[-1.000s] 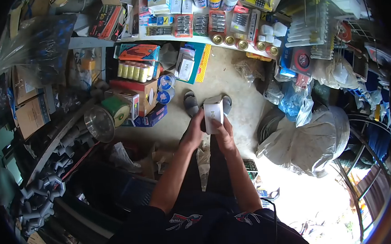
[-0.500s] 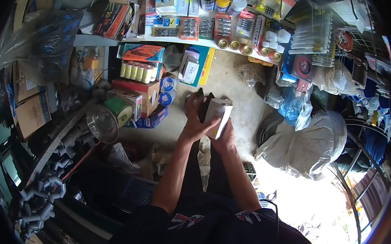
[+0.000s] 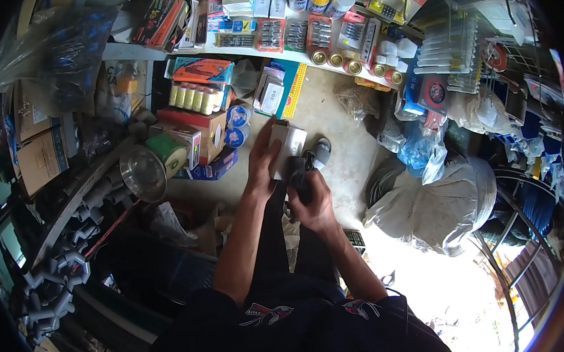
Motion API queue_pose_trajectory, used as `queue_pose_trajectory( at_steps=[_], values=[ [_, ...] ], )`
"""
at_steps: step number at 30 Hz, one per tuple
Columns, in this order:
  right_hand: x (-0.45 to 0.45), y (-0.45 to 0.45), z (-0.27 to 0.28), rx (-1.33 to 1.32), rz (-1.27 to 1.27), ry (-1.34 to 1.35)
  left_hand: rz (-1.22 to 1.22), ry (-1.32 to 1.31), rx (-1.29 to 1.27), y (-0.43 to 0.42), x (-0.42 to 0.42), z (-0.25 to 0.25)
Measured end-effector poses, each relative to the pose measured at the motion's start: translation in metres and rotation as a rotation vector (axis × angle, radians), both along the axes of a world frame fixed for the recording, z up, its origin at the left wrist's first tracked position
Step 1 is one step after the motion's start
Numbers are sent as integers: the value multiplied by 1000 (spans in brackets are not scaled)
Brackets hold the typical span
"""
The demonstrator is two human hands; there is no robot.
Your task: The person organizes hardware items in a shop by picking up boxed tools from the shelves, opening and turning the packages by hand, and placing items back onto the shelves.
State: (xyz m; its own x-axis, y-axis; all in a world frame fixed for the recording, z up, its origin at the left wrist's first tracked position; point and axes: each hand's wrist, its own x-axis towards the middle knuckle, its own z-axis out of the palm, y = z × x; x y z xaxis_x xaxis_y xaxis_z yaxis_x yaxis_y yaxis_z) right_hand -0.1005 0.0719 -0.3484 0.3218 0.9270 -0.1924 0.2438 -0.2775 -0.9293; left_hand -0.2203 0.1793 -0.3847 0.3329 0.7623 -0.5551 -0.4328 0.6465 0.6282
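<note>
My left hand (image 3: 263,161) is closed around the left side of a small white box (image 3: 289,143), held upright over the floor in front of me. My right hand (image 3: 314,203) grips a black object (image 3: 302,180) against the near end of the box. Its kind is hard to make out, as the fingers cover much of it. Both hands are close together above my legs.
A shelf (image 3: 248,51) across the back carries packaged drill bits, cans and boxes. Stacked boxes (image 3: 208,132) and a scale with a metal pan (image 3: 142,173) stand at left. Grey pipe fittings (image 3: 56,286) lie lower left; a covered roll (image 3: 435,205) is at right.
The white box has passed from my right hand to my left and moved slightly left. My right hand has come lower and now grips the black object.
</note>
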Motion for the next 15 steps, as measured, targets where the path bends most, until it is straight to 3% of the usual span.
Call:
queue_pose_trajectory(
  at_steps=[3, 6, 9, 11, 12, 13, 15],
  values=[
    [8, 7, -14, -193, -230, 200, -26, -239, -113, -13, -6, -8],
    [23, 20, -21, -179, -162, 197, -43, -170, -114, -23, -10, -34],
    [27, 23, -35, -286, -29, 285, -10, 23, -110, -11, -8, -59],
    [26, 21, -60, -372, 92, 66, 74, 251, -78, 9, -4, -80],
    [25, 24, -68, -367, 93, 64, 42, 428, 140, 16, -10, -124],
    [25, 28, -77, -440, 91, 88, 43, 426, 145, 31, -10, -139],
    [22, 31, -102, -507, 88, 110, -184, 648, 433, 61, -10, -167]
  ],
)
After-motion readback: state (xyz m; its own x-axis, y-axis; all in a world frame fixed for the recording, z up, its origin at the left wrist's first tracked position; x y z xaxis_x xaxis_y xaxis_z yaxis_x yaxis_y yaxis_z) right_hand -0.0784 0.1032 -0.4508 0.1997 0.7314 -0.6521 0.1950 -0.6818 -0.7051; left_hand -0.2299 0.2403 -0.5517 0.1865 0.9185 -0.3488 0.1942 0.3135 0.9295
